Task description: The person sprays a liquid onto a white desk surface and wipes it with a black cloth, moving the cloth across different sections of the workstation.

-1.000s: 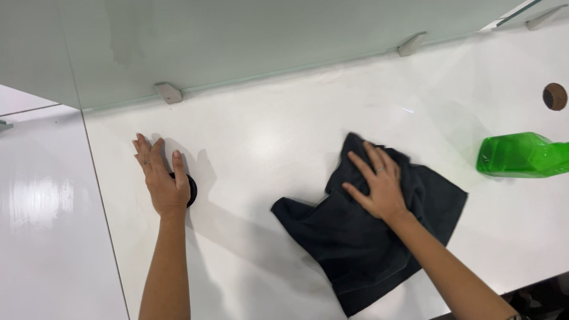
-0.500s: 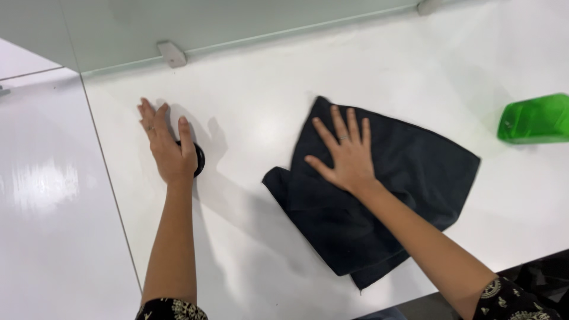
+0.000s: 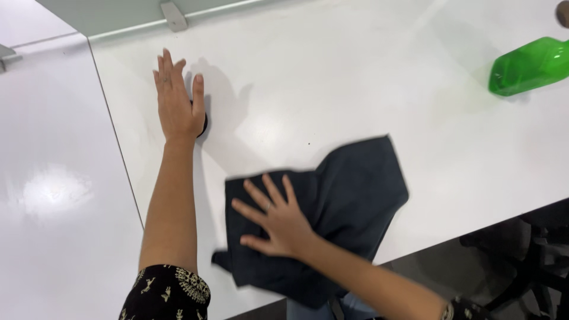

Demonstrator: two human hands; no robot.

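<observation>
My right hand [image 3: 275, 219] lies flat with spread fingers on a dark cloth [image 3: 349, 195], pressing it to the white desk [image 3: 332, 89] near the front edge. The cloth is crumpled and partly hangs over that edge. My left hand [image 3: 176, 101] rests flat on the desk farther back and to the left, fingers together, covering a small round black object [image 3: 204, 124] of which only a sliver shows at the thumb side.
A green plastic bottle [image 3: 530, 65] lies on its side at the far right. A frosted glass divider with a metal clip [image 3: 173, 15] runs along the back. Another white desk [image 3: 53, 178] adjoins on the left. Dark chair parts [image 3: 521, 249] sit below at the right.
My right hand has dragged the cloth toward me and to the left, up to the front edge. My left hand stays planted on the black object.
</observation>
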